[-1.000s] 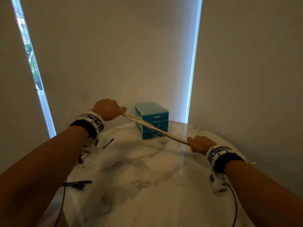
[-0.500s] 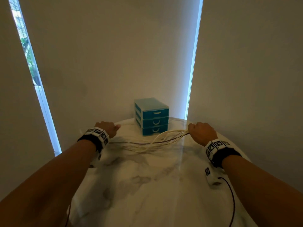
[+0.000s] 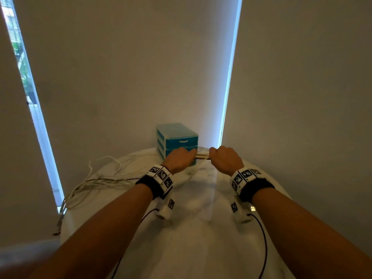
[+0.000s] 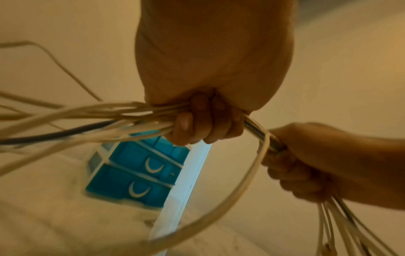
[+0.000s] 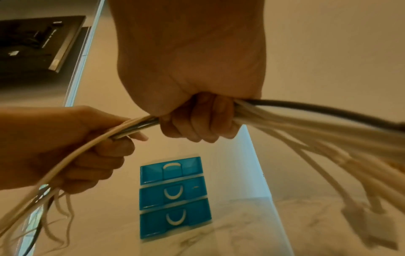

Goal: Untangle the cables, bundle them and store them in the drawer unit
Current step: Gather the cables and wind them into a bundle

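Observation:
A bundle of several white cables (image 3: 202, 157) with one dark cable runs between my two fists, held above the table in front of the teal drawer unit (image 3: 177, 137). My left hand (image 3: 179, 159) grips the bundle (image 4: 122, 117), and the loose lengths trail away left over the table (image 3: 94, 184). My right hand (image 3: 223, 160) grips the same bundle (image 5: 285, 121) close beside it; plug ends (image 5: 370, 223) hang below that fist. All three drawers (image 5: 174, 192) look closed.
The round marble table (image 3: 201, 228) stands against pale blinds. Some cable ends hang over its left edge (image 3: 60, 218). Thin dark wires (image 3: 263, 248) run from my wristbands along both forearms. A dark framed object (image 5: 37, 45) shows in the right wrist view.
My hands were far apart with the cables slack between them. They have come together in front of the drawer unit, and the slack now trails off to the left.

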Demonstrator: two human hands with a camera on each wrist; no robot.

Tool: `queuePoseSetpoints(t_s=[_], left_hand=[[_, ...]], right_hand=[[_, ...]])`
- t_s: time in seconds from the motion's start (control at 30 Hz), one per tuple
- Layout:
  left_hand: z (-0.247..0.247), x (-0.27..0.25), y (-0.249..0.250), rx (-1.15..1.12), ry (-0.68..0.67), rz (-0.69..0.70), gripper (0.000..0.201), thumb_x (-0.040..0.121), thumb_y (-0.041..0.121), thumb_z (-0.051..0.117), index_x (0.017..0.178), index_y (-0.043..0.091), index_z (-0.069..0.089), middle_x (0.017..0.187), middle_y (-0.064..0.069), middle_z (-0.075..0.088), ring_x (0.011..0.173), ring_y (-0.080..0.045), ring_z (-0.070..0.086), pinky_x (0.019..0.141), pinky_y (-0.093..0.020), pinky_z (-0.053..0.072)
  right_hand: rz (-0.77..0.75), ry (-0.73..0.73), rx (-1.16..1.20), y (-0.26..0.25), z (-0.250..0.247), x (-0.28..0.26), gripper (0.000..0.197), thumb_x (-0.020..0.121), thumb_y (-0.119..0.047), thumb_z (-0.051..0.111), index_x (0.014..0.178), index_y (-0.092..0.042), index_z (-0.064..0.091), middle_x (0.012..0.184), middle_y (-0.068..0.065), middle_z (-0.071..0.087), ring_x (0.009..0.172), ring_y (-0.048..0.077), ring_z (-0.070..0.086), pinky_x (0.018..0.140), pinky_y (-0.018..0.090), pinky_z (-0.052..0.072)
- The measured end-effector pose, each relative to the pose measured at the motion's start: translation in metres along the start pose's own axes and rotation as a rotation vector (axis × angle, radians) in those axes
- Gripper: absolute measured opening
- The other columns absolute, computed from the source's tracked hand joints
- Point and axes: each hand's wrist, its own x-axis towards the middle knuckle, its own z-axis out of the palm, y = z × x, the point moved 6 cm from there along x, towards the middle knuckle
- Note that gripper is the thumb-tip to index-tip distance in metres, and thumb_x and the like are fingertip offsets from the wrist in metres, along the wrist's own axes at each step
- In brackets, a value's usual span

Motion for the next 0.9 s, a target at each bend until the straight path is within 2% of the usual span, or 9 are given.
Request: queuePoseSetpoints(t_s=[0.1,0.17,0.33,0.43,0.5,0.57,0.67,0.77,0.9], left_hand=[[-0.033,0.004,0.007,0.129,0.128,0.044,0.038,0.113,0.036,0.035,0.09,0.012,0.053,0.072,-0.003,0.05,0.075,-0.027,0.053,0.057,-0.033,0.031],[-0.039,0.006,0.005,0.125,0.123,0.034,0.045,0.113,0.041,0.036,0.089,0.01,0.057,0.075,-0.007,0.059,0.076,-0.031,0.059,0.059,-0.035,0.037],[-0.011,-0.002,0.011,-0.632,-0.402,-0.101,0.108,0.104,0.073,0.003,0.098,-0.005,0.077,0.103,-0.026,0.077,0.092,-0.034,0.073,0.098,-0.042,0.058],[0.008,-0.015,0.022,-0.931,-0.6,-0.227,0.097,0.1,0.079,0.01,0.089,0.002,0.066,0.072,-0.012,0.07,0.061,-0.022,0.07,0.068,-0.034,0.061],[0.008,-0.02,0.021,-0.913,-0.559,-0.261,0.073,0.101,0.08,0.026,0.075,0.017,0.053,0.057,0.004,0.043,0.042,-0.009,0.039,0.046,-0.024,0.04],[0.0,-0.016,0.018,-0.827,-0.47,-0.289,0.065,0.098,0.081,0.04,0.07,0.023,0.048,0.059,0.007,0.036,0.048,-0.008,0.027,0.044,-0.021,0.027],[-0.024,-0.001,0.015,-0.617,-0.194,-0.299,0.052,0.097,0.071,0.059,0.087,0.02,0.056,0.073,0.003,0.049,0.066,-0.014,0.044,0.066,-0.02,0.047],[-0.05,0.009,0.01,-0.434,0.081,-0.238,0.047,0.096,0.061,0.063,0.075,0.02,0.06,0.078,-0.001,0.062,0.068,-0.017,0.054,0.061,-0.03,0.04],[-0.075,0.008,-0.007,-0.351,0.239,-0.277,0.041,0.097,0.053,0.06,0.086,0.014,0.069,0.1,-0.012,0.072,0.085,-0.027,0.065,0.069,-0.034,0.045]], right_hand=[[-0.011,-0.107,0.138,-0.007,0.006,0.0,0.018,0.111,-0.017,0.039,0.101,-0.008,0.051,0.106,0.022,0.066,0.083,0.031,0.055,0.071,0.035,0.044],[-0.011,-0.112,0.148,-0.009,0.003,0.006,0.023,0.112,-0.016,0.039,0.11,-0.003,0.057,0.111,0.024,0.066,0.084,0.032,0.054,0.068,0.035,0.043],[0.01,-0.036,0.089,-0.011,-0.003,0.015,0.027,0.111,-0.018,0.036,0.116,-0.004,0.058,0.107,0.019,0.063,0.093,0.038,0.062,0.074,0.038,0.042],[0.077,0.005,0.148,-0.009,-0.006,0.01,0.018,0.109,-0.018,0.037,0.099,-0.013,0.051,0.08,0.005,0.042,0.082,0.032,0.051,0.071,0.038,0.043],[0.116,0.007,0.199,-0.006,-0.009,0.003,0.018,0.11,-0.019,0.037,0.094,-0.013,0.043,0.075,0.001,0.038,0.079,0.029,0.05,0.069,0.037,0.043],[0.144,0.012,0.282,-0.001,-0.009,0.001,0.022,0.112,-0.022,0.036,0.099,-0.01,0.05,0.084,0.006,0.055,0.077,0.029,0.054,0.067,0.036,0.043],[0.249,-0.116,0.715,0.003,0.004,-0.005,0.043,0.111,-0.036,0.034,0.091,-0.01,0.061,0.077,0.006,0.061,0.063,0.023,0.053,0.058,0.031,0.044],[0.387,-0.34,1.173,-0.009,0.028,-0.019,0.049,0.109,-0.043,0.029,0.066,-0.022,0.042,0.057,-0.003,0.04,0.043,0.011,0.031,0.043,0.023,0.028],[0.441,-0.574,1.403,-0.029,0.057,-0.041,0.059,0.111,-0.052,0.026,0.059,-0.026,0.037,0.051,-0.008,0.03,0.038,0.009,0.023,0.037,0.022,0.024]])
